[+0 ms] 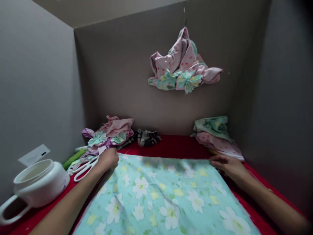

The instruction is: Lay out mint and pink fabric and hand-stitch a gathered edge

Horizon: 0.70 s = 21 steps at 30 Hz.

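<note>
A light turquoise cloth (168,195) printed with white flowers and yellow patches is spread over the red table covering. My left hand (110,160) is closed at its far left corner, fingers curled over the edge. At the far right corner, my right hand (227,166) pinches the edge between thumb and fingers. Between the two hands the far edge runs nearly straight, with slight creases in the fabric. Just left of my left hand lie white-handled scissors (84,169), their blades hidden.
A white pot (41,182) with a handle stands at left. Behind it are a green item (74,159) and pink fabric pieces (117,127). A dark checked scrunchie (148,137) lies at the back, folded cloths (214,133) at right. Pink fabric pieces (186,62) hang on the back wall.
</note>
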Motion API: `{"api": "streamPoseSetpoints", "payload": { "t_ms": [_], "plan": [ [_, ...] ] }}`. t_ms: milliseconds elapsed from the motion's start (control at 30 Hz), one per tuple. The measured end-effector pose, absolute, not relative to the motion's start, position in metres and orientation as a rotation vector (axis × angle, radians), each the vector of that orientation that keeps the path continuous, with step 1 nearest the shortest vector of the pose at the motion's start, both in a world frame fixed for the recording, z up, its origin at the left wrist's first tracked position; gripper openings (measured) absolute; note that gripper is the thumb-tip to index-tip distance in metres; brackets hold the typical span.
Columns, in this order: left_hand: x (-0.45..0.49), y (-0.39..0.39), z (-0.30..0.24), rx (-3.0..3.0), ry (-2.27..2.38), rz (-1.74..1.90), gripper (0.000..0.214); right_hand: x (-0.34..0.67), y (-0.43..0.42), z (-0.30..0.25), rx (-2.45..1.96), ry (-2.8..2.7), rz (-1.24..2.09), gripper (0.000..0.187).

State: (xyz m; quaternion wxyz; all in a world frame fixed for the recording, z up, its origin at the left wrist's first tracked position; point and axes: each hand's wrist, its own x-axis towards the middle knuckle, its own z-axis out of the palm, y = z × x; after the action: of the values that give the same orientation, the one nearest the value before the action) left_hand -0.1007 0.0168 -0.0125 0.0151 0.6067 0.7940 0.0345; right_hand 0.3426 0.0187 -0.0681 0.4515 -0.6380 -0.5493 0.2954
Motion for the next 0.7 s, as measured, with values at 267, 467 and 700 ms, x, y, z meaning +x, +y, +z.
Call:
{"api": "streamPoseSetpoints", "payload": {
  "t_ms": [267, 467, 700],
  "plan": [
    [-0.102, 0.011, 0.020, 1.997, 2.501, 0.507, 0.025, 0.347, 0.004, -0.024, -1.495, -1.307, 0.617, 0.021],
    [-0.086, -0.023, 0.038, 2.134, 2.628, 0.846, 0.020, 0.338, -0.029, 0.028, -1.428, -1.168, 0.358, 0.023],
    [-0.078, -0.066, 0.087, 2.084, 2.746, 1.170, 0.024, 0.308, -0.106, 0.122, -1.495, -1.214, 0.018, 0.029]
  ]
}}
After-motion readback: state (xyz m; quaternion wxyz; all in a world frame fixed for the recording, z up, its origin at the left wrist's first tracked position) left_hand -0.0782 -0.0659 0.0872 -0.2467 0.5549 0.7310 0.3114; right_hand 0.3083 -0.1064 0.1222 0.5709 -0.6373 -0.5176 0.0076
